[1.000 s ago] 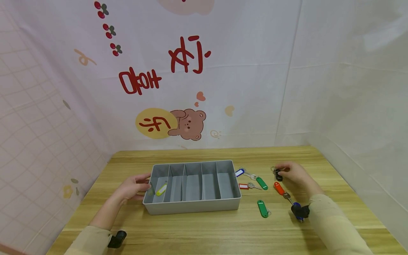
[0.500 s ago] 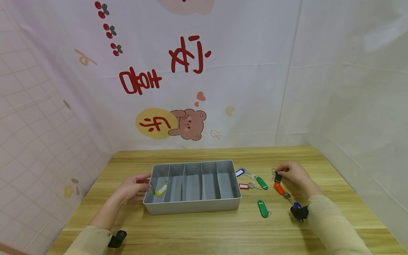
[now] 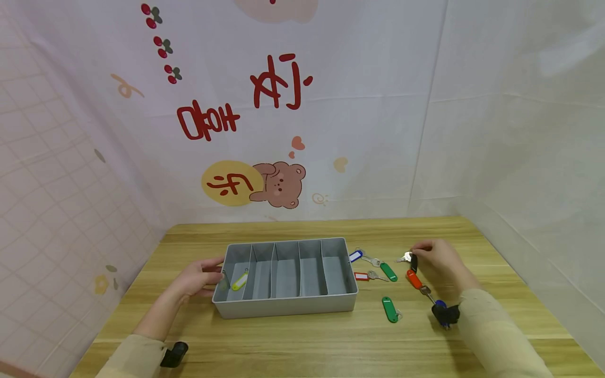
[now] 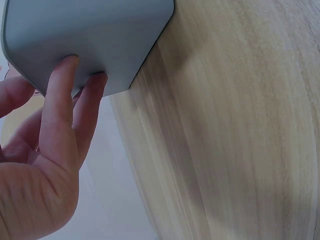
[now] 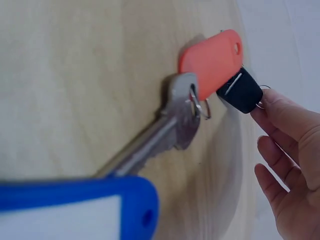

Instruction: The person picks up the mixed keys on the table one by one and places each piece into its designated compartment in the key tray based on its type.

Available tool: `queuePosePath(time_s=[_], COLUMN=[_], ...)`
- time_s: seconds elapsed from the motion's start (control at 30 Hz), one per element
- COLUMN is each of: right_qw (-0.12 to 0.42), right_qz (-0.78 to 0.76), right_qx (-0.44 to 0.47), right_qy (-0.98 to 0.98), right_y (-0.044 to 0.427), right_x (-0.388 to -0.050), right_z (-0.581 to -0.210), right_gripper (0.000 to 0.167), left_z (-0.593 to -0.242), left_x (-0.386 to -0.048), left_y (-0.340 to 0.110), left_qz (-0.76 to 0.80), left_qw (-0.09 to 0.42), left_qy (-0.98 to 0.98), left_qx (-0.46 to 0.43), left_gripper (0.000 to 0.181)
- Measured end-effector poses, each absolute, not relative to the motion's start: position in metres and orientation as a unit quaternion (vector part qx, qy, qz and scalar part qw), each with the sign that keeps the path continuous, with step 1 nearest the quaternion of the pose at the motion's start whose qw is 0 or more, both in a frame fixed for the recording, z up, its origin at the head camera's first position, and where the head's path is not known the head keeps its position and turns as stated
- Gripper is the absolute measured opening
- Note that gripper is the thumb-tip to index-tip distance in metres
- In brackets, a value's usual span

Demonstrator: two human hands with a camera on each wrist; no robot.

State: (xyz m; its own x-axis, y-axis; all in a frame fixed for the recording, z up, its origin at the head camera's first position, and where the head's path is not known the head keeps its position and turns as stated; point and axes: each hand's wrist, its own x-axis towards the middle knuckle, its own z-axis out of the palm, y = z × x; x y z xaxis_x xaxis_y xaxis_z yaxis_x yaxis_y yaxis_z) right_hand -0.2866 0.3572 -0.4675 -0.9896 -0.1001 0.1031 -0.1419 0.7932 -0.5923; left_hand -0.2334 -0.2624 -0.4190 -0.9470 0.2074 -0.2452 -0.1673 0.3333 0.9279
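Observation:
A grey five-compartment tray (image 3: 285, 305) stands on the table, with a yellow key tag (image 3: 240, 281) in its leftmost compartment. My left hand (image 3: 194, 279) holds the tray's left end; in the left wrist view two fingertips (image 4: 65, 67) press its outer wall and another digit meets the rim. On the right, my right hand (image 3: 437, 258) pinches a black key tag (image 5: 242, 90) by its metal ring. A silver key (image 3: 405, 256) hangs from that tag. Right by it, an orange-red key tag (image 5: 212, 62) with a key lies on the table.
Between tray and right hand lie a blue key tag (image 3: 356, 255), a red key tag (image 3: 361, 276) and two green key tags (image 3: 388, 272). Another blue tag (image 5: 135, 205) lies near the right wrist. White curtains (image 3: 529, 157) border the table's back and sides.
The black key tag has turned upright in my right fingers, and its key has swung out to the left. My left hand and the tray have stayed put.

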Motion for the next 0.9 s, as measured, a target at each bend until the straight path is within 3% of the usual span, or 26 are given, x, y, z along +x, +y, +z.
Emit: queuePosePath(time_s=[0.9], right_qw=[0.100], right_qz=[0.320], right_qx=[0.023], right_qy=[-0.942], right_y=[0.360], right_x=[-0.289], right_z=[-0.442], right_gripper=[0.040], left_z=[-0.419], left_x=[-0.233], left_y=[-0.262], left_qz=[0.576], left_qw=[0.156], left_qy=[0.802], left_qx=[0.015], left_gripper=[0.062])
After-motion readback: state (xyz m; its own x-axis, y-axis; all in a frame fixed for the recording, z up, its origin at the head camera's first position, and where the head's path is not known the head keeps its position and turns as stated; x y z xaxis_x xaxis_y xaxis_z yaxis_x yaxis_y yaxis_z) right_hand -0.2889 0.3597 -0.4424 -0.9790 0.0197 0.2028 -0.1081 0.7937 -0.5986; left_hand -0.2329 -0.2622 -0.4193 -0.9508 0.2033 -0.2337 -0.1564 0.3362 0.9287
